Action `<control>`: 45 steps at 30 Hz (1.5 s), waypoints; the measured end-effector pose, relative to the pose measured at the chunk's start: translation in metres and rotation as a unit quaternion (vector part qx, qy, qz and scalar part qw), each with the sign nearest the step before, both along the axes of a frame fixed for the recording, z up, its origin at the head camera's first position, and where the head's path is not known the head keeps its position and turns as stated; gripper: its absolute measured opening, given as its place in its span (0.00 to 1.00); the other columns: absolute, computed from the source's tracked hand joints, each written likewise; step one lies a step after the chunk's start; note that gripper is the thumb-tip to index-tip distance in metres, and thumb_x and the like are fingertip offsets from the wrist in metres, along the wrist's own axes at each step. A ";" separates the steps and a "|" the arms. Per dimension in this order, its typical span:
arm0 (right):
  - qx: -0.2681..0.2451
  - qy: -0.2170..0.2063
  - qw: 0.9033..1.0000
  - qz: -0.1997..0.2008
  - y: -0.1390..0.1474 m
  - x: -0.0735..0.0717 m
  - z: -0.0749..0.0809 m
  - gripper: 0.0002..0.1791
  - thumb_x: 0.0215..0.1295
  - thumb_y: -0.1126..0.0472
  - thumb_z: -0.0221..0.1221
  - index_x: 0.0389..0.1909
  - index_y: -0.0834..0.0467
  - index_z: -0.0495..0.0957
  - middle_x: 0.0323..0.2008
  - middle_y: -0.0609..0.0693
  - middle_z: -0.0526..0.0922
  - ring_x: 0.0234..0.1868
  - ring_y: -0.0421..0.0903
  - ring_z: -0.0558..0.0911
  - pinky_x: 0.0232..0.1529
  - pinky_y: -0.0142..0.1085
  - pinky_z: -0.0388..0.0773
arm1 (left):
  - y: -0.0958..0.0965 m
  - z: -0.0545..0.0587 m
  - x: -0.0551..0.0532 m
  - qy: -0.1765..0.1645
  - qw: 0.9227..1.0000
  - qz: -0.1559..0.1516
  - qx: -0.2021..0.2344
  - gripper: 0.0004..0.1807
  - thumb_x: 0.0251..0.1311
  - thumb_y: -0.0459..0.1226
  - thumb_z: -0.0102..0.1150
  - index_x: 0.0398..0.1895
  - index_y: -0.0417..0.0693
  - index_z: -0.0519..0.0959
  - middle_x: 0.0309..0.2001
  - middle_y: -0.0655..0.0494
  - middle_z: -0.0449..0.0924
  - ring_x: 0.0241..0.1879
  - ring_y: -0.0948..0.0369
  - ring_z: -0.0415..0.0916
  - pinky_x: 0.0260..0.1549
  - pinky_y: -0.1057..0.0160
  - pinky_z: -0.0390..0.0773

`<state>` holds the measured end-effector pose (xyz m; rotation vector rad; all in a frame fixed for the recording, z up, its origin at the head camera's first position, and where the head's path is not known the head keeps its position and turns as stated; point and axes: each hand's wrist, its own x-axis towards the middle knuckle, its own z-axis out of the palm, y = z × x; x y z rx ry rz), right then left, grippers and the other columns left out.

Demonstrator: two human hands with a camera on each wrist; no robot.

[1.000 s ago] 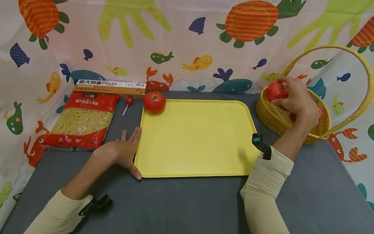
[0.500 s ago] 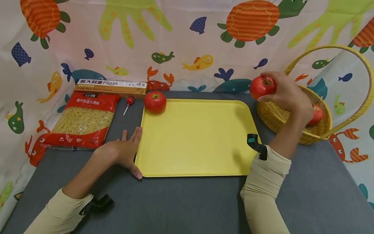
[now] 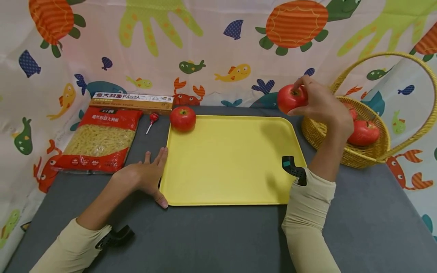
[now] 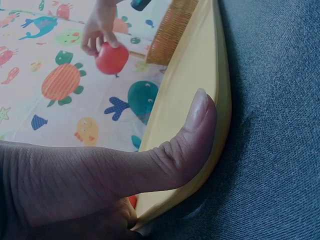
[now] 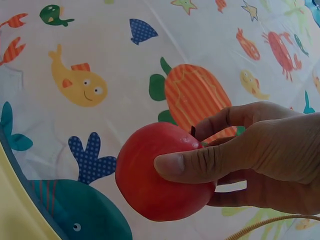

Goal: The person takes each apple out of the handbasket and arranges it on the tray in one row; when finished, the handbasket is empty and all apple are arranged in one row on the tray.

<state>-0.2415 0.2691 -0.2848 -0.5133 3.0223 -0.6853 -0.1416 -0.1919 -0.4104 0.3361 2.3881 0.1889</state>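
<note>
My right hand [image 3: 322, 100] grips a red apple [image 3: 292, 98] between thumb and fingers, up above the tray's far right corner. In the right wrist view the held apple [image 5: 162, 172] shows a short dark stem, with the thumb across its side. My left hand [image 3: 145, 178] lies with fingers spread against the left edge of the yellow tray [image 3: 228, 163]. Its straight thumb [image 4: 175, 150] touches the tray rim in the left wrist view. Another red apple [image 3: 183, 118] sits at the tray's far left corner. More red fruit [image 3: 363, 132] lies in the wicker basket [image 3: 362, 159].
Left of the tray lie a red bag of pasta [image 3: 99, 140], a pasta box [image 3: 133, 102] and a lollipop [image 3: 153, 118]. The basket's tall handle [image 3: 433, 91] arches at the right. A curtain printed with sea animals [image 3: 218, 49] hangs behind the grey tabletop [image 3: 218, 239].
The right hand has lifted the apple out of the basket and carried it left, towards the tray. More of the fruit in the basket now shows. The left hand stays on the tray edge.
</note>
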 end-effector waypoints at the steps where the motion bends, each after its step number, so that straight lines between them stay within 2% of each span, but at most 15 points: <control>1: 0.000 0.001 1.000 0.004 -0.002 0.000 0.000 0.36 0.61 0.63 0.75 0.65 0.66 0.67 0.60 0.67 0.77 0.60 0.63 0.76 0.62 0.63 0.78 | -0.001 -0.002 -0.001 0.002 1.000 -0.002 -0.005 0.98 0.17 0.74 0.79 0.84 0.44 0.22 0.86 0.42 0.22 0.81 0.26 0.27 0.75 0.24 0.48; 4: -0.002 0.000 1.000 0.020 -0.009 -0.001 0.001 0.36 0.61 0.63 0.75 0.65 0.66 0.68 0.58 0.66 0.79 0.57 0.62 0.77 0.61 0.61 0.78 | 0.000 0.003 0.000 0.005 1.000 -0.006 0.000 0.97 0.21 0.73 0.80 0.84 0.42 0.23 0.86 0.39 0.23 0.80 0.24 0.28 0.74 0.23 0.50; 9: -0.005 -0.013 0.999 0.045 -0.022 -0.004 0.001 0.37 0.60 0.64 0.75 0.67 0.66 0.68 0.61 0.65 0.78 0.61 0.62 0.77 0.64 0.62 0.78 | 0.005 0.013 0.005 0.000 1.000 -0.006 0.003 0.93 0.28 0.67 0.82 0.83 0.38 0.23 0.85 0.36 0.22 0.80 0.24 0.26 0.74 0.23 0.49; 13: 0.004 -0.006 0.998 0.067 -0.032 -0.005 0.001 0.35 0.60 0.63 0.76 0.64 0.66 0.70 0.60 0.63 0.78 0.62 0.59 0.76 0.64 0.60 0.79 | 0.006 0.014 0.006 -0.006 1.000 -0.003 0.004 0.93 0.30 0.66 0.83 0.82 0.37 0.23 0.85 0.36 0.21 0.80 0.24 0.25 0.75 0.24 0.48; 18: -0.002 0.014 0.994 0.113 -0.047 -0.007 -0.002 0.32 0.57 0.62 0.78 0.58 0.65 0.73 0.53 0.59 0.80 0.55 0.54 0.77 0.57 0.53 0.81 | 0.007 0.012 0.006 -0.005 1.000 -0.002 0.003 0.93 0.29 0.66 0.83 0.82 0.37 0.22 0.85 0.36 0.21 0.80 0.24 0.25 0.75 0.25 0.48; 25: -0.007 -0.017 0.987 0.160 -0.083 -0.020 -0.013 0.30 0.56 0.61 0.79 0.52 0.65 0.73 0.49 0.59 0.79 0.52 0.53 0.77 0.57 0.49 0.78 | 0.007 0.016 0.006 -0.004 1.000 0.000 0.011 0.94 0.29 0.66 0.83 0.83 0.38 0.22 0.85 0.37 0.20 0.80 0.25 0.25 0.75 0.24 0.48; 27: -0.004 -0.027 0.985 0.173 -0.094 -0.024 -0.018 0.29 0.55 0.59 0.79 0.51 0.64 0.73 0.49 0.57 0.79 0.51 0.52 0.77 0.57 0.48 0.78 | 0.005 0.012 0.005 -0.004 1.000 0.003 0.016 0.95 0.27 0.67 0.83 0.83 0.39 0.22 0.85 0.37 0.21 0.80 0.25 0.25 0.74 0.24 0.48; 34: 0.024 -0.042 0.975 0.216 -0.127 -0.037 -0.043 0.30 0.54 0.53 0.80 0.48 0.60 0.74 0.47 0.56 0.78 0.51 0.51 0.75 0.53 0.44 0.78 | -0.007 -0.019 -0.008 0.004 1.000 0.000 0.000 1.03 0.08 0.79 0.75 0.83 0.45 0.20 0.86 0.43 0.18 0.82 0.28 0.23 0.76 0.25 0.46; 38: 0.049 -0.057 0.971 0.229 -0.143 -0.043 -0.055 0.31 0.55 0.53 0.80 0.50 0.60 0.72 0.48 0.56 0.77 0.52 0.52 0.76 0.55 0.44 0.78 | -0.011 -0.030 -0.011 0.008 1.000 0.000 0.003 1.06 0.01 0.82 0.73 0.83 0.46 0.19 0.85 0.43 0.18 0.82 0.28 0.22 0.75 0.24 0.45; 42: 0.077 -0.077 0.970 0.220 -0.153 -0.048 -0.068 0.32 0.56 0.54 0.79 0.52 0.61 0.71 0.50 0.57 0.77 0.53 0.53 0.76 0.56 0.45 0.78 | -0.011 -0.031 -0.011 0.006 1.000 0.000 0.005 1.06 0.01 0.82 0.72 0.83 0.46 0.19 0.85 0.43 0.18 0.82 0.28 0.22 0.75 0.24 0.44; 44: 0.095 -0.081 0.969 0.211 -0.155 -0.051 -0.074 0.32 0.57 0.53 0.79 0.53 0.61 0.71 0.51 0.57 0.77 0.53 0.53 0.76 0.57 0.44 0.78 | -0.010 -0.027 -0.009 0.005 1.000 -0.001 0.006 1.06 0.02 0.82 0.72 0.83 0.45 0.20 0.85 0.42 0.18 0.82 0.28 0.22 0.75 0.24 0.45; 45: 0.103 -0.083 0.969 0.207 -0.156 -0.052 -0.077 0.32 0.57 0.53 0.78 0.54 0.60 0.71 0.52 0.57 0.77 0.53 0.53 0.76 0.57 0.45 0.77 | -0.008 -0.020 -0.007 0.002 1.000 0.000 0.007 1.04 0.06 0.80 0.74 0.83 0.44 0.20 0.85 0.41 0.18 0.82 0.28 0.22 0.75 0.24 0.45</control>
